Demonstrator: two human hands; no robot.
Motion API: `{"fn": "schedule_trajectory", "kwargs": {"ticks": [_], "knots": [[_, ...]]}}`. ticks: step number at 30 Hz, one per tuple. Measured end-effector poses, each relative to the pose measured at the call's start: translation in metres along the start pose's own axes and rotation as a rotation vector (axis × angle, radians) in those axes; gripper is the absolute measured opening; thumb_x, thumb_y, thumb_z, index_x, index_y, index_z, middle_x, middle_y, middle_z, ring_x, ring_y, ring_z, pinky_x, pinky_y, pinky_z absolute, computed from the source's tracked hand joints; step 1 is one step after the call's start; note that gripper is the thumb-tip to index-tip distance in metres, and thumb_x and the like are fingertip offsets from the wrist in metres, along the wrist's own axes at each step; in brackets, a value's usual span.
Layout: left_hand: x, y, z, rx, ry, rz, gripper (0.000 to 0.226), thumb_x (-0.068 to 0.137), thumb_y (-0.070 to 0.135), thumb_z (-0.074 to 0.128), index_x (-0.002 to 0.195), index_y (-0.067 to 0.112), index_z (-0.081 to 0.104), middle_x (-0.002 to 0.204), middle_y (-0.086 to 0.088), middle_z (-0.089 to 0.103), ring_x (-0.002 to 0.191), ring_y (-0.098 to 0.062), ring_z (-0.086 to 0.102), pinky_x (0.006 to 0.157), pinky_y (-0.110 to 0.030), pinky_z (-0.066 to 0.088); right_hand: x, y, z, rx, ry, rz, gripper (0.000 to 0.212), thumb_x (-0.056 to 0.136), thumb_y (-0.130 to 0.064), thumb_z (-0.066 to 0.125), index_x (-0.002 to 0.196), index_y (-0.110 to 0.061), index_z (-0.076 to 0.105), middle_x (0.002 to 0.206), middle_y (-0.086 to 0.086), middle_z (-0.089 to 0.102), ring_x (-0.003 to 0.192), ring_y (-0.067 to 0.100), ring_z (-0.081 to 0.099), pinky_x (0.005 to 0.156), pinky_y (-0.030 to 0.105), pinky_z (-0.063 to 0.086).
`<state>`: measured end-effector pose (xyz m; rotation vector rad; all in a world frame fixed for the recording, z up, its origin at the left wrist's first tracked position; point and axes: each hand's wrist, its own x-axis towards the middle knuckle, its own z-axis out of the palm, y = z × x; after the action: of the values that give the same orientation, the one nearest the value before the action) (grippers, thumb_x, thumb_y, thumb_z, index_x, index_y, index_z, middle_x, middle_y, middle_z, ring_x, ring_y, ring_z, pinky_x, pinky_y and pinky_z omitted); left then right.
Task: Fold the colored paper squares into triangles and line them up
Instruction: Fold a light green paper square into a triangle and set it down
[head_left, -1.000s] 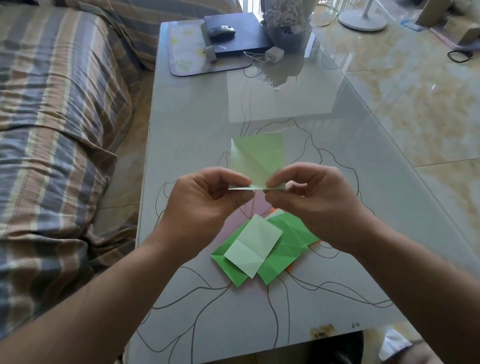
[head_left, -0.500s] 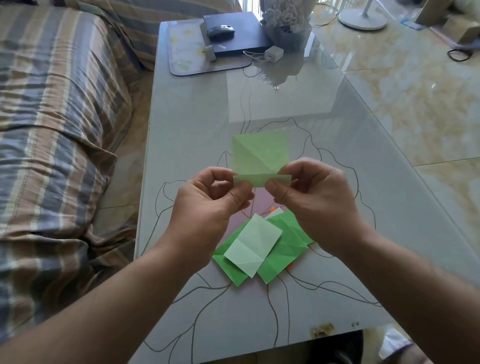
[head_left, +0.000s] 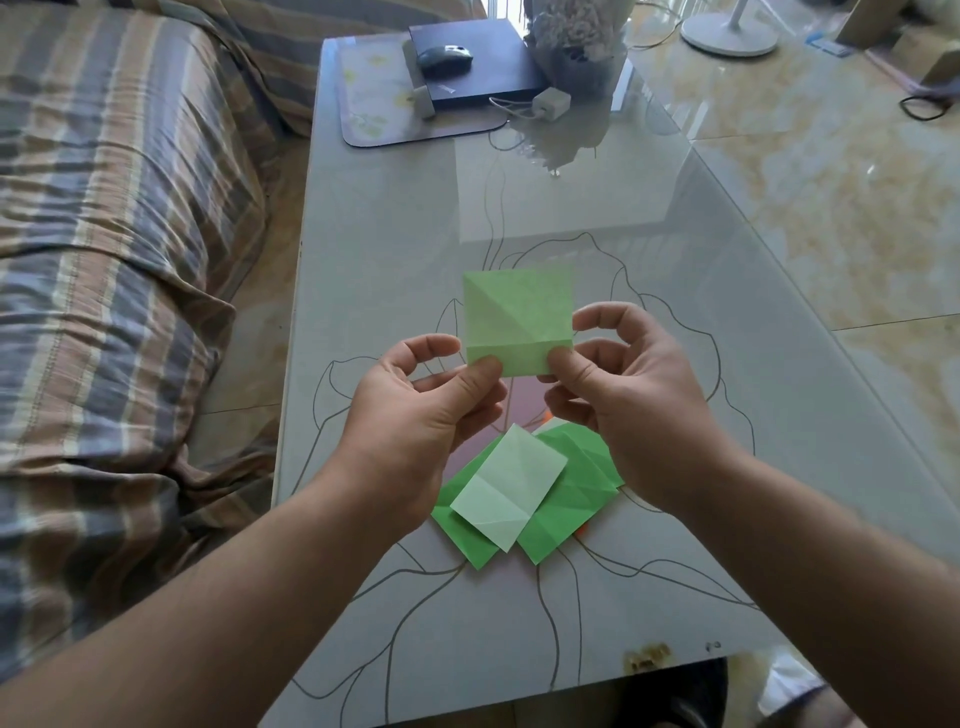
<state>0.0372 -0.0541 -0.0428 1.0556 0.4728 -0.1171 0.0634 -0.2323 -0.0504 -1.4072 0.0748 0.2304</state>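
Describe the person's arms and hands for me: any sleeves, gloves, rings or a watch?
Both forearms are bare to the frame edge, with no sleeves showing. The left hand and right hand wear no gloves; no rings, watch or wristband are visible.

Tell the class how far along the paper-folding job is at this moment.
Done: nothing lined up; a pale green folded piece lies on bright green papers in a loose pile. In hand: the left hand and right hand pinch a light green square, creased but unfolded. Left: triangles and the row.
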Motion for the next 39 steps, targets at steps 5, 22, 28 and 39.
{"fn": "schedule_trajectory", "kwargs": {"ticks": [5, 22, 28, 39], "knots": [[0.002, -0.002, -0.001, 0.037, 0.039, 0.017, 0.051, 0.066, 0.015, 0.082, 0.112, 0.011, 0.059, 0.08, -0.012, 0.07, 0.07, -0.023, 0.072, 0.076, -0.037, 0.064, -0.002, 0.0, 0.002, -0.085, 0.023, -0.041, 0.015, 0.095, -0.001, 0.07, 0.102, -0.013, 0.064, 0.08, 0.014, 0.073, 0.071, 0.026, 0.068, 0.079, 0.044, 0.06], [-0.001, -0.009, 0.004, 0.05, -0.018, -0.058, 0.063, 0.063, 0.012, 0.083, 0.121, 0.013, 0.057, 0.088, -0.012, 0.077, 0.072, -0.02, 0.072, 0.085, -0.038, 0.062, -0.004, 0.005, 0.005, -0.103, -0.057, 0.022, 0.028, 0.091, -0.009, 0.076, 0.115, -0.013, 0.062, 0.087, 0.026, 0.071, 0.075, 0.027, 0.067, 0.082, 0.048, 0.059], [-0.002, -0.012, 0.003, 0.069, -0.03, -0.066, 0.069, 0.059, 0.015, 0.085, 0.122, 0.009, 0.058, 0.083, -0.01, 0.073, 0.067, -0.018, 0.069, 0.078, -0.035, 0.061, -0.003, 0.005, 0.004, -0.09, -0.085, 0.059, 0.04, 0.088, -0.003, 0.079, 0.122, -0.013, 0.061, 0.087, 0.022, 0.073, 0.074, 0.026, 0.065, 0.081, 0.044, 0.056], [0.003, -0.011, -0.001, -0.036, 0.001, -0.125, 0.036, 0.066, 0.013, 0.08, 0.1, 0.01, 0.067, 0.077, -0.007, 0.07, 0.063, -0.016, 0.066, 0.064, -0.029, 0.06, 0.0, 0.004, 0.001, -0.107, -0.03, 0.068, 0.036, 0.089, 0.001, 0.076, 0.119, -0.014, 0.062, 0.078, 0.012, 0.073, 0.07, 0.023, 0.066, 0.074, 0.039, 0.058]]}}
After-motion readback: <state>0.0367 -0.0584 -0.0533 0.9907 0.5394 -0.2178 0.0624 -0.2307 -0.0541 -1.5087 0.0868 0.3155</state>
